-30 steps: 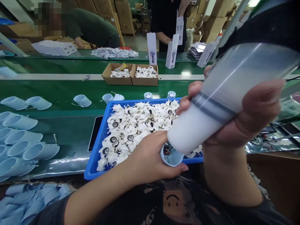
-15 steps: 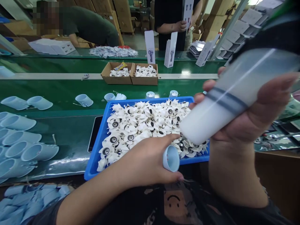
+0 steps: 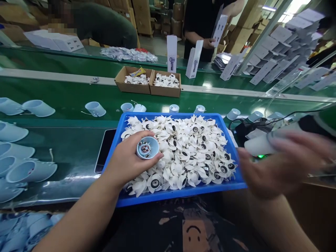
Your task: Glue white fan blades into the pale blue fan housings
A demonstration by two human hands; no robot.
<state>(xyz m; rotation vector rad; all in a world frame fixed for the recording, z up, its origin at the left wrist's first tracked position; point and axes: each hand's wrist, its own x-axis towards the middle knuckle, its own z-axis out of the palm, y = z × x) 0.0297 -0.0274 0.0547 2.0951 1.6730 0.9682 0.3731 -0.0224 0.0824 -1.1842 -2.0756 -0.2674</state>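
Observation:
My left hand (image 3: 128, 159) is closed around a light blue cylindrical housing (image 3: 147, 147). Its open end faces me, showing a round motor part with a reddish centre. Under and beside this hand is a blue tray (image 3: 181, 194) heaped with white fan blades (image 3: 178, 150) that have dark hubs. My right hand (image 3: 280, 164), smeared by motion, is past the tray's right edge. Close against its fingers lies a white cylinder (image 3: 258, 144) with a black and green far end; whether the fingers grip it is unclear.
Light blue housings (image 3: 31, 169) lie in rows at the left, with more in a pile (image 3: 31, 224) below. Beyond the tray, two cardboard boxes (image 3: 166, 91) hold white parts. White cartons (image 3: 194, 59) stand farther back. Two people are across the bench. Cables (image 3: 288, 113) run at the right.
My left hand has moved left and up with the housing, turning its opening toward me. My right hand and the white cylinder have moved right and away from me.

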